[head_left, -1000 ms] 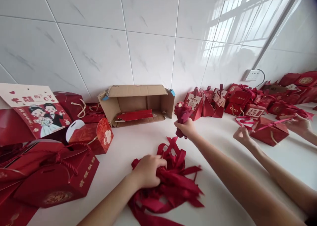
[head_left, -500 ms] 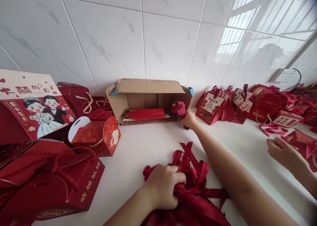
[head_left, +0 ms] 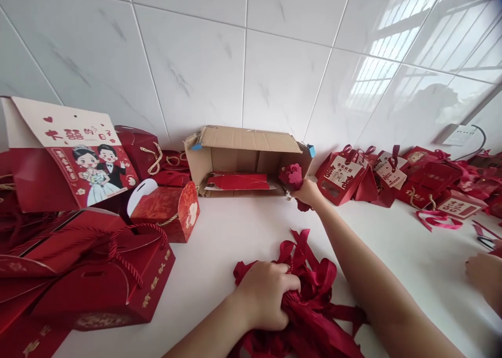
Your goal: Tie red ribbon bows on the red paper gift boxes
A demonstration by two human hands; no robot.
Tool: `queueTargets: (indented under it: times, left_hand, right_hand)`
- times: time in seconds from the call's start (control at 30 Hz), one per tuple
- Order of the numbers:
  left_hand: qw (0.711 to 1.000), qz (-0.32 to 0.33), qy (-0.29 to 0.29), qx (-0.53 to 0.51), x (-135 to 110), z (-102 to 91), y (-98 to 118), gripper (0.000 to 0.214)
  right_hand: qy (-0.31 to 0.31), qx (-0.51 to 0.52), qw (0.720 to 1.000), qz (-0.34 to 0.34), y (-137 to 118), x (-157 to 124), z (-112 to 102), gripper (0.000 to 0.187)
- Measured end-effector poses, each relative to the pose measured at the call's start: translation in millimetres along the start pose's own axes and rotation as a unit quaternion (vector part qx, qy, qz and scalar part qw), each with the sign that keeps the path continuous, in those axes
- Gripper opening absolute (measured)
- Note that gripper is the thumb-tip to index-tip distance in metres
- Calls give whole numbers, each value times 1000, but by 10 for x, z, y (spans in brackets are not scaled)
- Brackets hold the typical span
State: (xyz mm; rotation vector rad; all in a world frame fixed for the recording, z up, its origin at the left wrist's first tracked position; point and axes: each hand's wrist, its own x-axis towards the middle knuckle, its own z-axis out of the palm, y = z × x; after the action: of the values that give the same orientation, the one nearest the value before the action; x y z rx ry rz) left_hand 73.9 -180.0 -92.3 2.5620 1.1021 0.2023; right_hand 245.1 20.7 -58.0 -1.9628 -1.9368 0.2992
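My left hand (head_left: 269, 295) is closed around a bunch of dark red ribbons (head_left: 314, 311), whose loose ends spread over the white table. My right hand (head_left: 308, 193) reaches forward to the right end of an open cardboard box (head_left: 245, 138) lying on its side. In its fingers is a bundle of red scalloped-edged pieces (head_left: 292, 177), partly inside the box opening; part of the bundle also shows below the hand. Flat red card pieces (head_left: 241, 181) lie on the box's lower side.
Red gift boxes with cord handles (head_left: 105, 284) crowd the left, below a larger box with a printed couple (head_left: 98, 169). More red gift boxes (head_left: 341, 172) line the tiled wall at right. Another person's hand (head_left: 484, 277) is at the right edge, near pink ribbon (head_left: 437, 219).
The view has shifted left, so most things sit further right. Both my hands keep their holds. The other person's hand has moved toward the right edge.
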Motion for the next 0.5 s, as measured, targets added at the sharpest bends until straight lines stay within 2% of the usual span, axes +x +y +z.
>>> queueTargets:
  times: [0.1,0.2,0.4,0.5]
  left_hand:
    - [1000,4,-3,2,-9,0,-2,22]
    - [1000,9,5,-4,-20,4,-9,23]
    - [999,35,14,-22,-21,66,-53,30]
    - [999,38,6,-14,-16,81,-62,30]
  right_hand:
    - [-22,-10,1000,4,-178,87,4,40]
    - [-38,-18,999,21,-382,293,50,49]
    - [-117,-37,989,84,-557,674,238,29]
    - [-93,-31,993,60,-582,710,326,31]
